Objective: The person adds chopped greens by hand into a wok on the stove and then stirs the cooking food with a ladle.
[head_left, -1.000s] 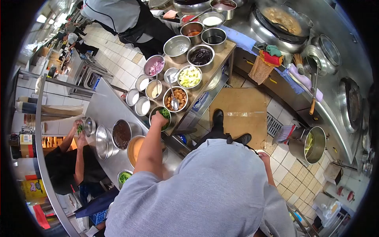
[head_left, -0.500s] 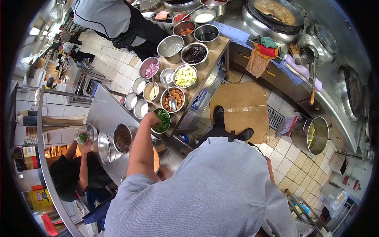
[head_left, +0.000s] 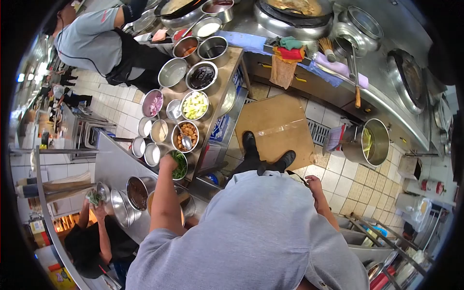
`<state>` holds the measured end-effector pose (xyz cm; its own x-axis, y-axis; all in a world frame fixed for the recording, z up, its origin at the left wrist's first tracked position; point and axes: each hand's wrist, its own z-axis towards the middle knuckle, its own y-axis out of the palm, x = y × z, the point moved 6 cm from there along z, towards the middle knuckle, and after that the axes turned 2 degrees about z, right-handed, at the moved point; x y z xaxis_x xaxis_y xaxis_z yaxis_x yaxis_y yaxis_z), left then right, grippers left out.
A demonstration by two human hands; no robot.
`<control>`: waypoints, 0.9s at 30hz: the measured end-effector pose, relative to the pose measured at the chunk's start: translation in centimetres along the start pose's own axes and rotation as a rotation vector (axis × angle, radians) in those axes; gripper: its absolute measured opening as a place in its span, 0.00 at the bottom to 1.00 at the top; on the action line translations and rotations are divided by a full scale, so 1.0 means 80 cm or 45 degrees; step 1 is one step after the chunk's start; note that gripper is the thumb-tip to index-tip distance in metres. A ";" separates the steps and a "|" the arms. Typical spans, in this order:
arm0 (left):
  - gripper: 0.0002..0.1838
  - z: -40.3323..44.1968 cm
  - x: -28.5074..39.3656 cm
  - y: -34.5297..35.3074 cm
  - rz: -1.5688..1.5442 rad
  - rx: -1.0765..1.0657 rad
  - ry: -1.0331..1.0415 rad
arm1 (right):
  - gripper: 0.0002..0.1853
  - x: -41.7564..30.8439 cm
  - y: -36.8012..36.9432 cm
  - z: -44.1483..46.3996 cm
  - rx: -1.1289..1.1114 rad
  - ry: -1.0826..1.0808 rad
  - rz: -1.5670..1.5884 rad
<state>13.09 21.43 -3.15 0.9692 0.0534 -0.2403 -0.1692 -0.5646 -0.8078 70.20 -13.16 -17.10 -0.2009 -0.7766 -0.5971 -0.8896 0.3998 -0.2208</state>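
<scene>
My left hand (head_left: 168, 163) reaches over the rim of a round metal pot of chopped green leaves (head_left: 180, 166); its fingers are hidden among the greens. Beside that pot is one with brown chunks (head_left: 189, 131) and a spoon (head_left: 186, 141) resting in it. Pale green pieces (head_left: 195, 105) fill another pot just beyond. My right hand (head_left: 315, 185) is near my waist on the other side, its fingers curled by the end of a thin black strap (head_left: 298, 178). Whether it grips the strap is too small to make out.
More pots of sauces and chopped food cover the counter (head_left: 227, 72). A cardboard sheet (head_left: 275, 128) lies underfoot. A tall pot (head_left: 369, 142) stands to the right, below the wok range (head_left: 377, 92). Co-workers are at the upper left and lower left (head_left: 94, 237).
The whole view has shifted, so the pots sit further left. My right hand has come out from beside my body and shows more fully. My left hand stays at the pot of greens.
</scene>
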 end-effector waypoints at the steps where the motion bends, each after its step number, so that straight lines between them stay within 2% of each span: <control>1: 0.21 -0.001 0.000 0.005 0.013 -0.001 0.013 | 0.11 0.006 0.001 0.001 0.000 0.034 0.008; 3: 0.25 -0.035 0.022 -0.024 -0.134 0.032 -0.034 | 0.11 0.018 -0.001 0.002 0.046 0.042 0.025; 4: 0.30 -0.042 0.030 -0.023 -0.150 -0.190 -0.157 | 0.10 0.025 -0.003 0.003 0.044 0.065 0.002; 5: 0.29 -0.021 0.024 0.004 -0.244 -0.194 -0.087 | 0.10 0.030 -0.005 0.001 0.047 0.093 -0.015; 6: 0.24 0.013 0.006 0.037 -0.180 0.102 -0.059 | 0.11 0.027 -0.007 -0.005 0.072 0.055 0.008; 8: 0.19 -0.008 0.024 0.015 -0.055 0.126 -0.042 | 0.12 0.034 -0.009 -0.002 0.096 -0.016 -0.140; 9: 0.19 -0.017 0.028 0.005 -0.090 0.122 -0.060 | 0.11 0.038 -0.010 -0.002 0.087 -0.021 -0.059; 11: 0.17 -0.017 0.020 -0.002 -0.031 0.124 -0.039 | 0.10 0.037 -0.011 0.002 0.138 -0.214 -0.200; 12: 0.15 -0.011 0.018 -0.002 0.044 0.128 0.086 | 0.11 0.040 -0.009 0.007 0.142 -0.217 -0.191; 13: 0.13 0.029 -0.006 0.031 0.260 0.136 0.338 | 0.11 0.040 -0.009 0.007 0.181 -0.229 -0.219; 14: 0.12 0.003 0.003 0.003 0.116 0.185 0.250 | 0.11 0.040 -0.008 0.007 0.221 -0.240 -0.247; 15: 0.14 0.005 0.002 0.002 0.214 0.080 0.244 | 0.11 0.040 -0.006 0.007 0.256 -0.286 -0.287; 16: 0.12 0.019 -0.006 0.010 0.192 0.085 0.253 | 0.11 0.040 -0.005 0.007 0.299 -0.328 -0.326; 18: 0.15 0.025 -0.014 0.015 -0.087 0.063 0.299 | 0.11 0.018 -0.004 -0.009 0.269 -0.227 -0.405; 19: 0.16 0.019 -0.007 0.009 -0.214 0.113 0.444 | 0.11 0.032 0.004 0.005 0.298 -0.266 -0.434; 20: 0.16 0.042 -0.010 0.026 -0.298 0.286 0.754 | 0.10 0.045 0.007 0.020 0.335 -0.302 -0.467; 27: 0.15 0.034 0.064 -0.017 0.055 0.114 0.660 | 0.09 0.038 0.017 0.022 0.323 -0.154 -0.351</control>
<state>17.82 24.70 -4.75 0.9184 -0.3955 0.0050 -0.2035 -0.4834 -0.8514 69.11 -14.13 -20.59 0.0947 -0.8147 -0.5720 -0.7708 0.3036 -0.5601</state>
